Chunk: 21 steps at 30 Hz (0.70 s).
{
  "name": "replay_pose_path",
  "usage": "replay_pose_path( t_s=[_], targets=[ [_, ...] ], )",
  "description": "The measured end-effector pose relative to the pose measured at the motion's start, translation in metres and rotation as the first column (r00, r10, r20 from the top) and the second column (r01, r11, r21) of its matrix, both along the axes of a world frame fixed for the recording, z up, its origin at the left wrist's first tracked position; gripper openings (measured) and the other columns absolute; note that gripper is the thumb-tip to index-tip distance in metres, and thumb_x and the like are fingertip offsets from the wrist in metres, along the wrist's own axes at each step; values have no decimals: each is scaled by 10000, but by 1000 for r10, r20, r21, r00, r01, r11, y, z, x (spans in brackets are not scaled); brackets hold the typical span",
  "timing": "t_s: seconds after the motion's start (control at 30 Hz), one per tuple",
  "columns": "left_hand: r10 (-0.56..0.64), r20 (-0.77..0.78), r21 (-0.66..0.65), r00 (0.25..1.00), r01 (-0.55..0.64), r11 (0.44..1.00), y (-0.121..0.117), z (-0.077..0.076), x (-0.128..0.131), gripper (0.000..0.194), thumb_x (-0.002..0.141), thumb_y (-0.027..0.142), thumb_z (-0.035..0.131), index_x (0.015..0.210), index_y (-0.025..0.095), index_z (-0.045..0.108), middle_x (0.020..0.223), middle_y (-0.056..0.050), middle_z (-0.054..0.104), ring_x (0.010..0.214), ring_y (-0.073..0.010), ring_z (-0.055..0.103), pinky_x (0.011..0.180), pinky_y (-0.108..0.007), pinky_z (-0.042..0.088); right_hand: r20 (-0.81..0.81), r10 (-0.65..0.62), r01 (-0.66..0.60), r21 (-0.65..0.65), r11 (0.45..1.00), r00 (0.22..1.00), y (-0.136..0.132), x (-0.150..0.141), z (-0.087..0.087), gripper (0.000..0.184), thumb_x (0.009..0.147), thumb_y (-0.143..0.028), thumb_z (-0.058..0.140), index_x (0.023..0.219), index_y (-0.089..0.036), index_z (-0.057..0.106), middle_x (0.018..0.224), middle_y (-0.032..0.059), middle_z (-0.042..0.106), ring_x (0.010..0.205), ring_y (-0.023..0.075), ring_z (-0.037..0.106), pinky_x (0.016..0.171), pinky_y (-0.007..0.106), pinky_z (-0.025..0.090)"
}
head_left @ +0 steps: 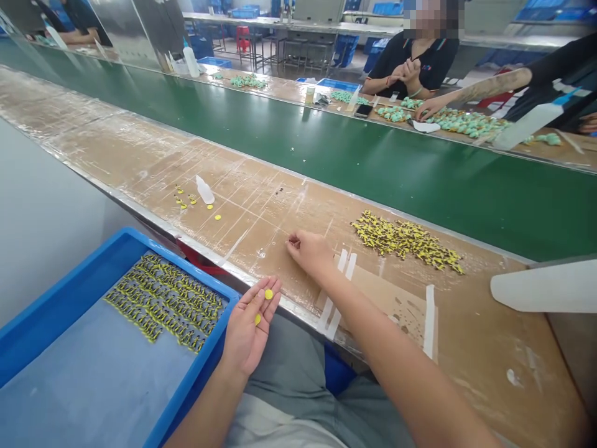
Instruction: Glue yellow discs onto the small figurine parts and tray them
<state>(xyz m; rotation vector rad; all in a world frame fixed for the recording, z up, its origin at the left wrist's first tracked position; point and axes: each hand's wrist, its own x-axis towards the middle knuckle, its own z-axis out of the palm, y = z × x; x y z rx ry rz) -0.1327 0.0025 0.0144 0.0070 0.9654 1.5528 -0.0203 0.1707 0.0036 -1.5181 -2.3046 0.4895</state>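
bare arms (396,330) reach out; left hand (249,323), fingers half open, holds two yellow discs (268,294), best kept flat; right hand (308,249) curls in, grip i can't tell.

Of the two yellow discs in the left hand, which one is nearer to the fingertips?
The upper disc on the left hand, by its fingertips; the lower disc lies closer to the wrist.
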Motion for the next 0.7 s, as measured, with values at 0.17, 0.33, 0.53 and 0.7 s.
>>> replay_pose_path(
  t_s=[0.17, 0.33, 0.53, 0.7],
  targets=[
    [-25, 56, -5, 998, 25, 1000, 5, -5, 0, 237, 861, 64, 614, 1074, 60, 718, 1230, -209, 691, 1226, -299, 601, 1038, -359, 514, -13, -38, 38, 12, 999, 999, -5, 3, 7, 261, 884, -314, 601, 1083, -172, 692, 991, 105, 750, 928, 260, 688, 799, 336, 479],
    [-76, 91, -4, 993, 77, 997, 9, -2, 7, 264, 852, 53, 577, 1071, 58, 725, 1217, -196, 700, 1212, -288, 617, 1035, -364, 515, -102, -18, 22, 36, 999, 995, -40, 20, 33, 261, 938, -351, 555, 1108, -199, 681, 1037, 76, 733, 893, 203, 679, 794, 292, 482],
    [-140, 153, -15, 978, 144, 990, 10, 4, 22, 280, 887, 115, 539, 1083, 54, 730, 1170, -198, 717, 1079, -226, 691, 954, -300, 555, -262, 203, -242, -127, 962, 943, -106, 55, 44, 162, 939, -251, 585, 1042, -259, 710, 1025, 36, 692, 871, 151, 668, 754, 239, 492],
    [-295, 68, -27, 953, 298, 954, 2, 5, 43, 316, 858, 91, 592, 1146, 101, 721, 1202, -165, 710, 1111, -227, 672, 959, -292, 548, -291, 113, -169, -176, 970, 950, -123, 78, 41, 175, 904, -135, 575, 981, -218, 709, 989, 52, 694, 874, 158, 665, 766, 247, 501]
  ],
)
